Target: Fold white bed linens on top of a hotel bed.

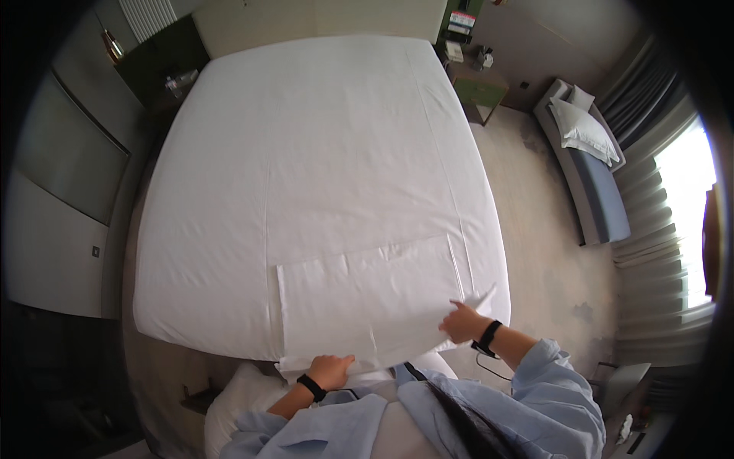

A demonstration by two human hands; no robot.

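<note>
A folded piece of white linen (pixel 367 304) lies over the foot end of a bed covered by a smooth white sheet (pixel 344 143). My left hand (pixel 332 370) grips the linen's near edge towards its left corner, index finger stretched out to the right. Farther right and higher up, my right hand (pixel 465 322) holds the linen's right side with curled fingers, and a loose flap stands out beyond the wrist. The linen's near edge hangs at the bed's end before my body. My fingertips are partly hidden under the cloth.
A bundled white pillow or duvet (pixel 246 396) is beside me at the left. A chaise (pixel 590 178) with white pillows (pixel 588 132) stands by the curtained window. Nightstands flank the bed; the right one (pixel 479 92) has a green drawer. A dark cable (pixel 490 370) hangs at right.
</note>
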